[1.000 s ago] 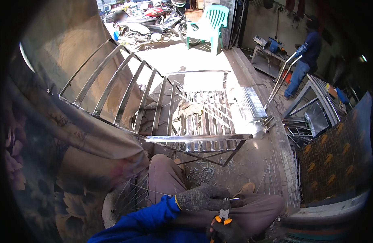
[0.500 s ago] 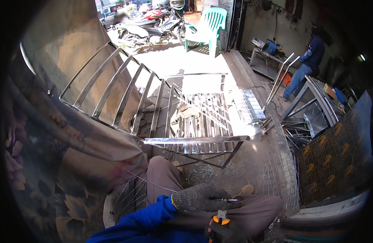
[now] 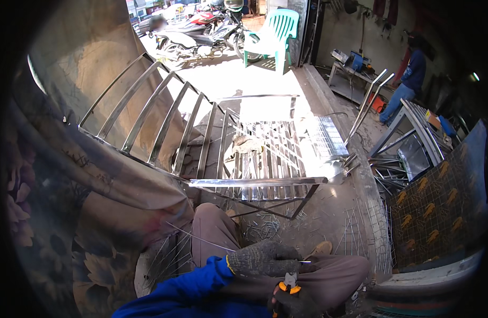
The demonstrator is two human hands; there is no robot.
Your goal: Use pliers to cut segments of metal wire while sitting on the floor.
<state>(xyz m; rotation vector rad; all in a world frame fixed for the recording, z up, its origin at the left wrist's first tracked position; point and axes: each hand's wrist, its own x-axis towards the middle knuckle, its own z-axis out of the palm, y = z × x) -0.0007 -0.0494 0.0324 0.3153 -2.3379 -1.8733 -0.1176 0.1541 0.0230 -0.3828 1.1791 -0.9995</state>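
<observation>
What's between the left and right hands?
Head view: the head of the orange-and-black pliers, between the left hand and the right hand, which grips the pliers.

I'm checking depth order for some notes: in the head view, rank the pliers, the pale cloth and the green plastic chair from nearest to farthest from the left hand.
1. Pliers: in the right hand, just below the left hand in the picture.
2. Pale cloth: ahead, on the slatted metal seat.
3. Green plastic chair: farther ahead, beyond the seat.
</observation>
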